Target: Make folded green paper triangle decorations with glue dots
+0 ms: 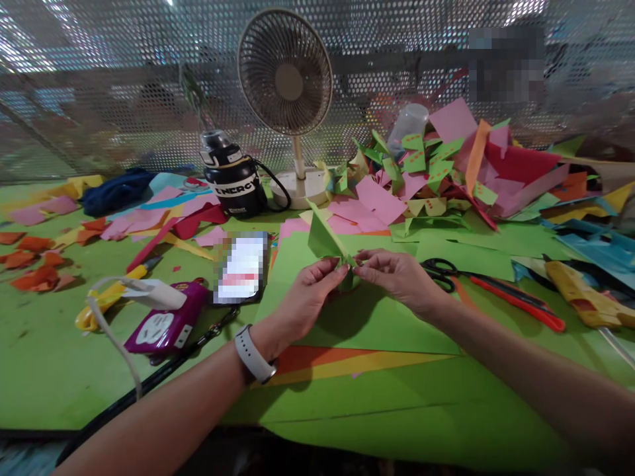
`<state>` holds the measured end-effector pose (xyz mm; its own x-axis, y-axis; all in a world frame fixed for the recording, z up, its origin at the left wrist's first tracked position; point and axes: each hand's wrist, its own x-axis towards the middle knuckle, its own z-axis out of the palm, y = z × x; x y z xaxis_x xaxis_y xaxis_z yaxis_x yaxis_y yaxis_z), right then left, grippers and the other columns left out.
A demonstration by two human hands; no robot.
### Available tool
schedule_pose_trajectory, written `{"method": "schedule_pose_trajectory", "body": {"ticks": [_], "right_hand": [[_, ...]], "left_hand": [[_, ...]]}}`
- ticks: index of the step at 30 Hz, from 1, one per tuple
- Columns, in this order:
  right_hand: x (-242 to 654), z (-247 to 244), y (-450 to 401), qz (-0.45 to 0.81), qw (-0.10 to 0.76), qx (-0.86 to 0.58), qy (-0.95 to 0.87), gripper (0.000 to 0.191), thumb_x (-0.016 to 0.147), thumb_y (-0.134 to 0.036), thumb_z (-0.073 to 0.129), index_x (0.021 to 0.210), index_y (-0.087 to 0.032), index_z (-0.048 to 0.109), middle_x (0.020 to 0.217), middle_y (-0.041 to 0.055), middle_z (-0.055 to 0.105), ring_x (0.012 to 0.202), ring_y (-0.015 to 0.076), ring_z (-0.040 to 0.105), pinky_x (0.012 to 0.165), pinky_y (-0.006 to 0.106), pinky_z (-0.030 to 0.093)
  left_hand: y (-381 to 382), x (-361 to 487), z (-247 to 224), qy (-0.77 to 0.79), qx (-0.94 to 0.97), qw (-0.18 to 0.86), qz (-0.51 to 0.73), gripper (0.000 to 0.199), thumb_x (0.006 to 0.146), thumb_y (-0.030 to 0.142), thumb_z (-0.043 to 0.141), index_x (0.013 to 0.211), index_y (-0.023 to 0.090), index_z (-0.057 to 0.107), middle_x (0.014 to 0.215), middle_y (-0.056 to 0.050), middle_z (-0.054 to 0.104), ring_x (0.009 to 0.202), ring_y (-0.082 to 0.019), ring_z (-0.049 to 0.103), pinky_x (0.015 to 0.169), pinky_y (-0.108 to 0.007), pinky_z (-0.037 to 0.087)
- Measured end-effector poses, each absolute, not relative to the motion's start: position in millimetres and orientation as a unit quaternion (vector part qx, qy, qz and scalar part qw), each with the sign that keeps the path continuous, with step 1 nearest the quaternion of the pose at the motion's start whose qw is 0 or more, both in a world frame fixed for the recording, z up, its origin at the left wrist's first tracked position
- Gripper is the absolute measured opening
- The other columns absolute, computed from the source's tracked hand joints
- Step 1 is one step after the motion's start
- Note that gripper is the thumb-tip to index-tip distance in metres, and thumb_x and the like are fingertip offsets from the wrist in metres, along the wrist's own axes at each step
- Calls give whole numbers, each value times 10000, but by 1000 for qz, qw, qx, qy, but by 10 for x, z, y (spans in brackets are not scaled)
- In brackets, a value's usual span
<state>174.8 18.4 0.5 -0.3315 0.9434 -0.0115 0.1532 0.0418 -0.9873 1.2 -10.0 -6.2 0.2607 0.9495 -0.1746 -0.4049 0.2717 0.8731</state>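
Careful pinching, low on the folds

The left hand gripped the base of a folded bright-green paper piece between thumb and fingertips, and the right hand pinched it from the other side. The piece stood between the 2 hands, above a flat green paper sheet, its broad pointed flap rising away from the fingers. The exact fold under the fingertips was hidden.

Doing this well, as far as could be judged, called for the left hand to keep the gathered base steady while the right pressed the crease in small, even squeezes. A light touch would have spared the flap from bending; too slack a hold risked letting the layers slip out of line.

Farther out, 2 containers showed. A rounded black bottle with a white "ENERGY" band stood upright on the green surface, beside a white round-headed fan; its opaque wall hid any contents. A translucent plastic cup sat tilted behind a loose heap of pink, green and red paper pieces; what it held, if anything, could not be told.
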Motion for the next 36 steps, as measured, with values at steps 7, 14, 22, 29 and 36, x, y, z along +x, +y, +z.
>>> {"method": "schedule_pose_trajectory", "body": {"ticks": [7, 14, 22, 29, 36], "right_hand": [[1752, -7, 185, 552, 374, -443, -599, 349, 609, -509, 816, 613, -185, 687, 1009, 72, 666, 1015, 227, 598, 921, 390, 412], [1744, -14, 186, 567, 374, -437, -590, 365, 616, -511, 808, 613, -170, 676, 982, 72, 666, 984, 217, 598, 896, 383, 412], [1771, -38, 187, 555, 375, -427, -607, 356, 666, -501, 778, 640, -163, 670, 1000, 80, 666, 967, 208, 603, 895, 383, 424], [1727, -38, 148, 528, 373, -426, -633, 321, 692, -486, 748, 651, -176, 675, 973, 81, 684, 952, 214, 622, 928, 402, 417], [1698, -12, 119, 517, 368, -434, -640, 334, 693, -501, 744, 658, -177, 672, 984, 88, 697, 956, 215, 625, 917, 398, 425]], "left_hand": [[-112, 22, -68, 373, 374, 702, 477, 194, 712, 322, 804, 826, 194, 713, 759, 7, 708, 675, -108, 592, 643, -220, 451], [-110, 21, -80, 389, 371, 695, 478, 186, 715, 312, 797, 824, 194, 703, 772, 11, 705, 664, -104, 582, 646, -223, 448], [-134, 25, -67, 395, 357, 697, 481, 233, 697, 316, 810, 854, 183, 700, 750, 5, 691, 676, -115, 598, 657, -238, 455], [-115, 49, -116, 414, 355, 670, 504, 229, 662, 303, 829, 795, 158, 712, 711, -9, 690, 656, -114, 585, 676, -252, 445], [-117, 40, -89, 412, 357, 676, 496, 234, 643, 329, 841, 758, 159, 730, 699, -15, 703, 643, -111, 585, 641, -231, 443]]}}
